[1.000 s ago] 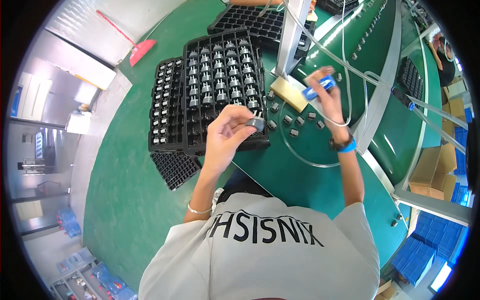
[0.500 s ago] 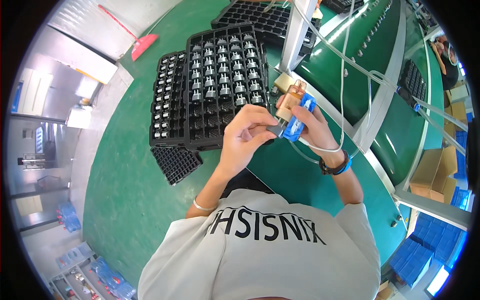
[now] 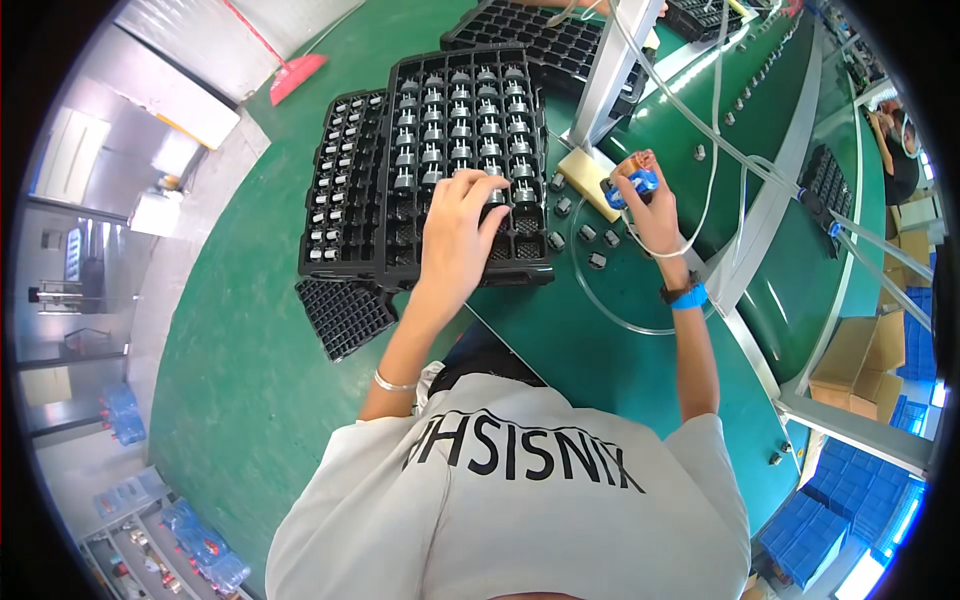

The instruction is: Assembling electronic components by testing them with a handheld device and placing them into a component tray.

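My left hand (image 3: pixel 455 235) reaches over the large black tray (image 3: pixel 470 270), thumb and forefinger bent around a small plug part (image 3: pixel 496 193) in one of its cells. Rows of grey plug parts with upright metal pins (image 3: pixel 460 130) fill most of the tray; the cells at its near end hold none. To the right, my right hand (image 3: pixel 655 218) is closed around a hand tool (image 3: pixel 632 180) with an amber body and blue wrapping. A pale hose (image 3: pixel 690 245) loops beside that hand. Several small dark parts (image 3: pixel 587 232) lie loose on the green table between my hands.
A yellow block (image 3: pixel 590 185) lies right of the tray. A second parts tray (image 3: pixel 345 180) and a small black grid (image 3: pixel 345 318) are on the left. More trays (image 3: pixel 530 35) stand beyond. A white post (image 3: pixel 610 80) rises near the green conveyor (image 3: pixel 745 150), which carries small parts.
My left hand has moved from the tool, where it held a small dark part, left to the tray. My right hand has drawn away to the right with the tool, uncovering loose parts.
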The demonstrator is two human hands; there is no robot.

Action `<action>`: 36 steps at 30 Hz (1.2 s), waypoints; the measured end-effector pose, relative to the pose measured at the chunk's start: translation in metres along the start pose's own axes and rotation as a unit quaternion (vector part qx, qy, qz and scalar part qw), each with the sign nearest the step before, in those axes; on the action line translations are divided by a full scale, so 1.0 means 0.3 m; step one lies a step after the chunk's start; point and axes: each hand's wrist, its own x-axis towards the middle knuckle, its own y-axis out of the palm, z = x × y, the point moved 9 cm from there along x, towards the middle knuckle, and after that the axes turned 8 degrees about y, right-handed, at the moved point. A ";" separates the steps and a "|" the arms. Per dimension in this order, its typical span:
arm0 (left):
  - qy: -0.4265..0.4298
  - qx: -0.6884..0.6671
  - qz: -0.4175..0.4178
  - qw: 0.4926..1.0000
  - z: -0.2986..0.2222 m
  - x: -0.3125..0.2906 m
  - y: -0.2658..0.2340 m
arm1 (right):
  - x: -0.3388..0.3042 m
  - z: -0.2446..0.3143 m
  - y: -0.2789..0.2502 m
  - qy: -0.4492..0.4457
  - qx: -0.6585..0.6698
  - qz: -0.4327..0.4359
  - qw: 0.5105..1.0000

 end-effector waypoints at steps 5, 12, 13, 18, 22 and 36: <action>-0.019 0.073 0.093 0.993 0.052 0.003 0.075 | 0.028 -0.063 0.019 0.008 -0.218 -0.017 0.976; -0.055 -0.041 0.036 0.997 0.070 0.009 0.017 | 0.035 -0.031 0.042 -0.063 -0.204 0.029 0.977; -0.122 -0.159 0.032 0.979 0.091 -0.003 0.011 | 0.033 -0.025 0.043 -0.085 -0.193 0.042 0.977; -0.215 -0.441 0.020 0.871 0.101 -0.061 0.016 | 0.055 -0.067 0.048 -0.026 -0.179 0.107 0.978; -0.196 -0.466 0.021 0.862 0.077 -0.063 0.015 | 0.050 -0.061 0.056 -0.067 -0.185 0.079 0.977; -0.249 -0.569 0.006 0.784 0.012 -0.087 0.057 | 0.156 -0.178 -0.482 -0.012 -0.395 -0.307 0.866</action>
